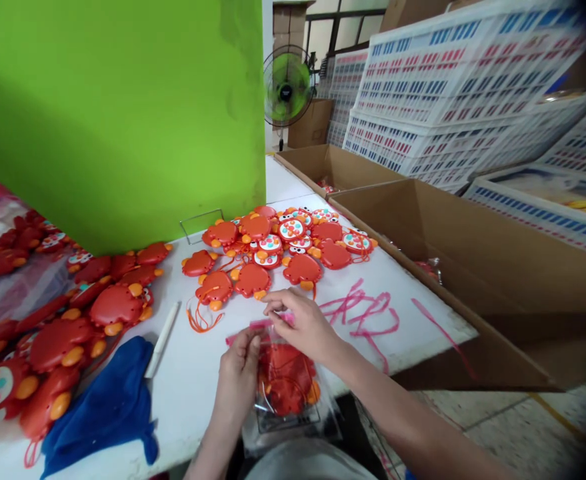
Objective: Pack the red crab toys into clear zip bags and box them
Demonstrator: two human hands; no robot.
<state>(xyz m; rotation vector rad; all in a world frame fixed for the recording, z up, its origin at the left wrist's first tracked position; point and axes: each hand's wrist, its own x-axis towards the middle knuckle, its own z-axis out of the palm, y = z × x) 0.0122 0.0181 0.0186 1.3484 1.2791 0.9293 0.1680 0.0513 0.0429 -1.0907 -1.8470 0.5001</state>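
A clear plastic bag (287, 383) with red and orange crab-shaped toys inside is at the table's front edge, close to my body. My left hand (240, 367) pinches the bag's upper left side, by a pink strip along its top. My right hand (305, 323) is over the top right of the bag with fingers curled together at the pink strip; what lies between its fingertips is hidden. Just beyond are several loose red crab toys (253, 280), some with orange cords, some showing white dotted faces. Loose pink strips (373, 313) lie to the right.
A white marker-like stick (163, 340) and a blue cloth (105, 407) lie left, beside more crab toys (117, 307). A green panel (123, 120) stands behind. Open cardboard boxes (473, 280) adjoin the table's right edge, with stacked white crates (423, 87) and a fan (287, 90) beyond.
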